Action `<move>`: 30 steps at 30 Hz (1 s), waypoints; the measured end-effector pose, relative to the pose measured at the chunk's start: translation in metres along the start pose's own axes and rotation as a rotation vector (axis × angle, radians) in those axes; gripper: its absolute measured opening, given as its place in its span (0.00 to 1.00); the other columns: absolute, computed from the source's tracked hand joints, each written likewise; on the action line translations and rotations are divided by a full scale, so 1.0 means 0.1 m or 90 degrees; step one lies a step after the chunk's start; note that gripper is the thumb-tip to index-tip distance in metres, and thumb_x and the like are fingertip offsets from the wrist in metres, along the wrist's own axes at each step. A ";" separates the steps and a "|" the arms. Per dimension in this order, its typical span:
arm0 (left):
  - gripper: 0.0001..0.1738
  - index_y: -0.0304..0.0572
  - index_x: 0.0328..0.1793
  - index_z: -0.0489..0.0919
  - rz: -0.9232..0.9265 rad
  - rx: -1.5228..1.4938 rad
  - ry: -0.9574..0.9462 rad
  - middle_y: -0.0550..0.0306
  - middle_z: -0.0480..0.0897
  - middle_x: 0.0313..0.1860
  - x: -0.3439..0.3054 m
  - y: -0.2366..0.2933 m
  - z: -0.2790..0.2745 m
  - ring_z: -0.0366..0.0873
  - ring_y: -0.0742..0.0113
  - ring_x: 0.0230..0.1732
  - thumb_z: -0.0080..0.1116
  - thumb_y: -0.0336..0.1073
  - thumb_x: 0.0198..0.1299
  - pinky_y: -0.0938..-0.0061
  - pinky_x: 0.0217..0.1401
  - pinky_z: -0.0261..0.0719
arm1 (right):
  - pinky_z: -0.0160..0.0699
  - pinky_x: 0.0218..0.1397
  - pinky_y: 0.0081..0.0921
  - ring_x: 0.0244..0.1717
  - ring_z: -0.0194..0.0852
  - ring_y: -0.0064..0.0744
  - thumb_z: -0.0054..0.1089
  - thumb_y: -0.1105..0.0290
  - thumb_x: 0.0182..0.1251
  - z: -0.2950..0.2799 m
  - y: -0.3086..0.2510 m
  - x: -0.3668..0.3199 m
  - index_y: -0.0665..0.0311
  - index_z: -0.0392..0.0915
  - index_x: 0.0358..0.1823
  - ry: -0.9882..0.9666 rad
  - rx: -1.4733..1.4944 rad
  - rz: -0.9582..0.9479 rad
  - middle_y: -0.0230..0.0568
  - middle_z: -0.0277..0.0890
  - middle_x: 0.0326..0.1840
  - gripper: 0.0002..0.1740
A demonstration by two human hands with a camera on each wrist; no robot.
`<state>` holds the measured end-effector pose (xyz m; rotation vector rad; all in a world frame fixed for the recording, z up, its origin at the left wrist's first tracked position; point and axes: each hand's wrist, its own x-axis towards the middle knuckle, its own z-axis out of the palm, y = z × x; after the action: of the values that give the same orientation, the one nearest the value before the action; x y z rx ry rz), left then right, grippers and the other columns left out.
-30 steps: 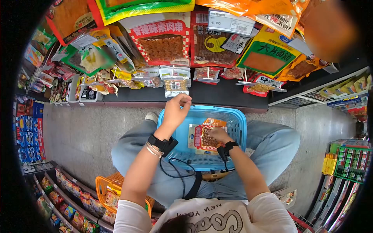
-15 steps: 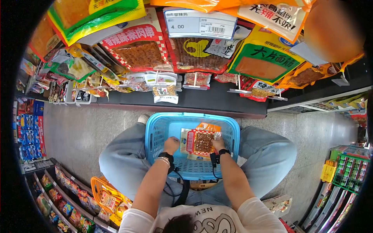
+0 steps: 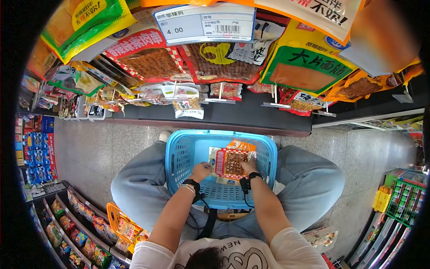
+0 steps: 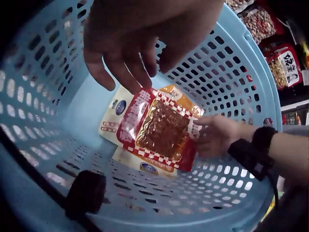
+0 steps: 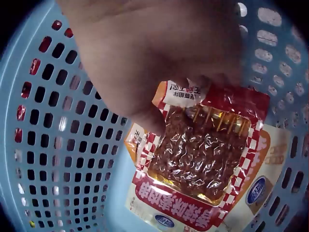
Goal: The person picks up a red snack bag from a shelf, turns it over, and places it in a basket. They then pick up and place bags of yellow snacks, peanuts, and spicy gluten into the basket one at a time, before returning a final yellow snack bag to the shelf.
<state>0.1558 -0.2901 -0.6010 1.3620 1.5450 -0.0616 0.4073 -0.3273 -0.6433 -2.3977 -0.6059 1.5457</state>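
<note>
A red snack packet (image 3: 235, 162) with a checkered border and a clear window over brown skewers lies in the blue shopping basket (image 3: 179, 197). My right hand (image 3: 247, 167) grips its right end, thumb over the window in the right wrist view. Beneath it are an orange packet (image 4: 183, 99) and cream-coloured packaging (image 5: 270, 169) with a blue oval logo. My left hand (image 3: 201, 171) is inside the basket by the packet's left end. From the left wrist camera, that hand's loosely bent fingers (image 4: 126, 72) hang over the packet with nothing held.
The basket stands between the person's bent knees. Ahead, a dark shelf (image 3: 215, 115) has hanging snack packets (image 3: 309, 62) above it and a price tag (image 3: 206, 24). An orange basket (image 3: 121, 224) with packets is at the lower left, beside snack racks (image 3: 80, 228).
My left hand came down from the small hanging packet at the shelf into the basket. My right hand stays at the red packet. The head view has shifted closer to the shelf.
</note>
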 end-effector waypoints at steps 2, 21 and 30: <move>0.18 0.42 0.43 0.83 -0.020 -0.016 -0.011 0.46 0.84 0.34 -0.02 0.03 0.01 0.83 0.53 0.36 0.59 0.46 0.54 0.65 0.42 0.80 | 0.54 0.73 0.40 0.72 0.52 0.51 0.64 0.53 0.56 -0.03 -0.07 0.06 0.68 0.53 0.72 -0.006 -0.075 -0.075 0.56 0.53 0.73 0.47; 0.17 0.35 0.52 0.77 -0.103 -0.194 -0.057 0.51 0.83 0.44 -0.10 0.11 -0.17 0.81 0.64 0.37 0.56 0.39 0.63 0.73 0.30 0.74 | 0.47 0.68 0.54 0.61 0.64 0.45 0.55 0.65 0.62 -0.01 -0.37 -0.04 0.59 0.76 0.52 -0.011 -0.635 -0.322 0.44 0.79 0.46 0.17; 0.15 0.36 0.35 0.83 -0.025 -0.014 0.129 0.36 0.83 0.35 0.12 -0.28 0.04 0.81 0.41 0.41 0.54 0.40 0.50 0.58 0.46 0.78 | 0.71 0.38 0.40 0.37 0.77 0.45 0.59 0.61 0.63 -0.14 -0.56 -0.49 0.61 0.72 0.32 -0.161 -0.280 -0.513 0.47 0.76 0.31 0.11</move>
<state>0.1396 -0.2946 -0.6267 1.3540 1.7359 0.0723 0.3899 -0.2994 -0.5747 -1.7832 -1.8433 1.4145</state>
